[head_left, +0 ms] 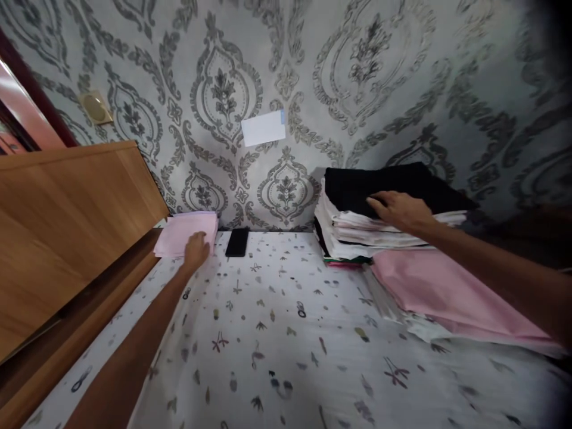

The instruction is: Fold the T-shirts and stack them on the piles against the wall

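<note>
1. Currently, through the head view, I am watching my left hand [196, 253] resting on the near right corner of a low stack of pale pink folded cloths [177, 232] by the wall; its fingers are curling loosely, and I am not managing to tell whether they are gripping any layer.
2. My right hand [399, 208] is lying over the front edge of a folded black cloth [388, 179], fingers pointing left; whether it is pinching the fabric, I cannot tell.
3. That black cloth is topping a taller stack of mostly white folded cloths [333, 235], which is standing against the wall on the right.
4. Nearer me, a larger pink cloth [438, 286] is lying over white fabric, my right forearm passing above it.
5. Between the stacks, just beside the left one, a black smartphone [236, 243] is lying on a white plant-print sheet [250, 363].
6. Behind, gray damask wallpaper [223, 98] is covering the wall, a white card [263, 128] showing on it.
7. Leftmost, a wooden panel [80, 214] is slanting beside the sheet.
</note>
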Tool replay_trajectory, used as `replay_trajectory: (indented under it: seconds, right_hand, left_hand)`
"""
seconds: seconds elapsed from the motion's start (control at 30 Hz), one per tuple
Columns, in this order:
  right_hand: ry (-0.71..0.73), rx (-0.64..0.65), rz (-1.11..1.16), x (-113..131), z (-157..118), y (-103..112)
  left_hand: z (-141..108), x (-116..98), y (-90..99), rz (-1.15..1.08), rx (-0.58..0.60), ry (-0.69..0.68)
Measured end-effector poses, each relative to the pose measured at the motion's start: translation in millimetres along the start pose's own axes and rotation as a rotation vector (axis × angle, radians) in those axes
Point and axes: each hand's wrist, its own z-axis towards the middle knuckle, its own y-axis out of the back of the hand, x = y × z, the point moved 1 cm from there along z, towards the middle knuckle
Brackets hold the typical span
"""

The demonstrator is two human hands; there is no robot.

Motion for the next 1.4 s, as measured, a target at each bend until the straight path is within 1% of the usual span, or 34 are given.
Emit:
replay_trajectory:
  seconds: [0.03,0.1,0.17,0.23,0.27,0.33,0.4,0.5,0.57,0.63,0.7,0.77,0.8,0.83,0.87,0.93,0.97,1.0,1.07,1.1,1.13,1.17,1.2,1.23,1.27,1.3,1.33,1.37,1.4]
  right_hand:
    - [-0.022,0.01,0.005,2,1,0]
    - [-0.062,-0.02,0.024,5,-1,5]
    - [-0.069,-0.137,0.034,13,-9,12]
    - [-0.017,-0.287,0.054,25,-26,17]
    - [0.043,-0.346,0.076,33,-37,18]
    - [0.207,-0.419,0.149,52,-61,16]
    - [0.368,-0.439,0.245,73,-88,11]
    - [0.531,-0.378,0.399,110,-127,3]
    - [0.603,-0.281,0.497,139,-152,-1]
    - [0.652,-0.128,0.61,172,-177,-6]
    - [0.665,0.097,0.751,209,-202,-14]
    - [0.598,0.352,0.931,245,-227,-25]
    - [0.52,0.482,1.044,261,-240,-32]
    - [0.419,0.613,1.173,275,-253,-39]
    - [0.31,0.732,1.301,287,-266,-46]
    - [0.133,0.916,1.512,301,-291,-57]
    - [0.098,0.978,1.579,304,-303,-60]
    - [0.098,1.019,1.614,303,-314,-61]
    - [0.174,1.047,1.579,296,-333,-58]
    - [0.228,1.021,1.509,291,-340,-55]
    - [0.273,0.943,1.405,285,-346,-50]
    - [0.306,0.806,1.271,280,-350,-44]
    - [0.34,0.623,1.12,276,-354,-38]
    - [0.381,0.413,0.964,274,-356,-32]
    - [0.442,0.209,0.813,274,-359,-26]
    - [0.527,0.041,0.68,277,-361,-22]
    - [0.634,-0.075,0.572,282,-363,-19]
    - [0.75,-0.135,0.49,289,-365,-19]
    - [0.856,-0.148,0.431,296,-365,-19]
  left_hand:
    - [3,21,11.1,0.049,0.013,0.009]
    - [7,53,24.4,0.126,0.064,-0.001]
    - [12,71,28.1,0.184,0.098,-0.034]
    - [15,79,26.9,0.226,0.103,-0.068]
    - [17,81,26.0,0.239,0.1,-0.081]
    - [22,82,26.0,0.248,0.094,-0.1]
    - [26,82,30.2,0.233,0.091,-0.112]
    - [30,81,44.9,0.173,0.077,-0.111]
    - [27,80,59.2,0.113,0.067,-0.103]
    - [16,77,74.4,0.036,0.076,-0.106]
    - [-6,70,87.8,-0.037,0.105,-0.127]
    - [-41,58,96.8,-0.161,0.179,-0.154]
    - [-63,51,99.3,-0.244,0.24,-0.161]
    - [-88,43,100.7,-0.402,0.334,-0.157]
    - [-113,35,101.3,-0.562,0.459,-0.136]
    - [-161,21,102.4,-0.766,0.691,-0.079]
    - [-182,15,103.6,-0.836,0.79,-0.047]
    - [-199,12,105.6,-0.887,0.872,-0.019]
    - [-222,12,111.1,-0.953,0.981,0.025]
    - [-229,15,114.1,-0.975,1.005,0.047]
    - [-233,18,116.9,-0.996,1.01,0.07]
    - [-235,22,119.0,-1.017,1.003,0.098]
    - [-237,27,120.4,-1.037,0.991,0.129]
    - [-238,30,120.9,-1.055,0.979,0.156]
    - [-239,32,120.7,-1.069,0.973,0.176]
    - [-241,34,120.0,-1.08,0.976,0.19]
    - [-243,34,119.2,-1.093,0.982,0.195]
    - [-246,34,118.6,-1.109,0.985,0.189]
    - [-247,34,118.7,-1.124,0.984,0.173]
